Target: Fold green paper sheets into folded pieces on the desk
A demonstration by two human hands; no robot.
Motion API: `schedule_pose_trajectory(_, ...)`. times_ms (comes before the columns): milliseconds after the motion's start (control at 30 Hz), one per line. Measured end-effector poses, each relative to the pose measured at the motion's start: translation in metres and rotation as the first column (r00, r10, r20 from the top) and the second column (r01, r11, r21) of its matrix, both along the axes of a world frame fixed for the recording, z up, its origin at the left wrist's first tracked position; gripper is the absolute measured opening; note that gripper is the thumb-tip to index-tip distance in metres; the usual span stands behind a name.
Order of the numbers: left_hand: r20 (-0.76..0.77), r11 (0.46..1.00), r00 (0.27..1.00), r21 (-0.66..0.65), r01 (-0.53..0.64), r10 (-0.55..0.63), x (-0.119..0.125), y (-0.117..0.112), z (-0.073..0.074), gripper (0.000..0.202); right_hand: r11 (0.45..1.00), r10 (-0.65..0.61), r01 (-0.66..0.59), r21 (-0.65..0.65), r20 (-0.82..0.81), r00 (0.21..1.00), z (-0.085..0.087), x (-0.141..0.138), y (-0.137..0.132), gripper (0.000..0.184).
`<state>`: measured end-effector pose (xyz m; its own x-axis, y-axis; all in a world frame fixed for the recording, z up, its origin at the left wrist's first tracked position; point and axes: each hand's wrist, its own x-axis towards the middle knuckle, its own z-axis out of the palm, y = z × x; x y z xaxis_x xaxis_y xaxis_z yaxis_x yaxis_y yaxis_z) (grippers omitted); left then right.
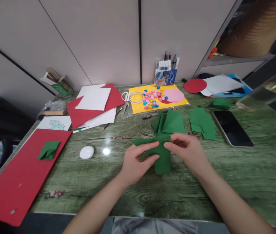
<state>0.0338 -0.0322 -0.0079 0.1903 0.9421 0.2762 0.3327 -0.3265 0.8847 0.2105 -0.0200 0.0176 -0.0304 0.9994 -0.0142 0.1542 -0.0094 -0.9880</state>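
Observation:
Near the front middle of the table lies a folded piece of green paper (163,159), with one flap pointing left and a strip hanging toward me. My left hand (138,162) rests at its left side, index finger and thumb stretched apart against the paper. At the paper's upper right, my right hand (189,149) pinches an edge between thumb and fingers. Just beyond stand several folded green paper pieces (173,123), partly overlapping the held one from my viewpoint. Flat green paper pieces (203,123) lie to the right of them.
A phone (232,128) lies right; a clear container (259,94) stands behind it. Scissors (126,100) and a yellow sheet (138,107) with small coloured balls lie at the back, near a marker box (165,73). Leftward are a white oval object (87,152) and red card (23,182).

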Motion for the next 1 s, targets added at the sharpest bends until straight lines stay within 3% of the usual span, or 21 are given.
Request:
schedule_pose_trajectory(433, -0.049, 1.000, 0.999, -0.022, -0.005, 0.004, 0.001, -0.001, 0.006, 0.040, 1.000, -0.013, 0.014, -0.017, 0.030, 0.999, -0.004, 0.000, 0.000, 0.023)
schedule_pose_trajectory(767, 0.087, 0.986, 0.996, -0.166, -0.006, 0.020, 0.002, 0.006, 0.001, 0.048, 0.995, 0.053, -0.051, -0.091, 0.018, 0.998, -0.003, -0.001, 0.002, 0.030)
schedule_pose_trajectory(1000, 0.105, 0.979, 0.994, -0.204, 0.001, 0.020, 0.003, 0.010, 0.000, 0.043, 0.997, 0.008, -0.007, -0.081, 0.013, 1.000, -0.013, -0.002, 0.006, 0.032)
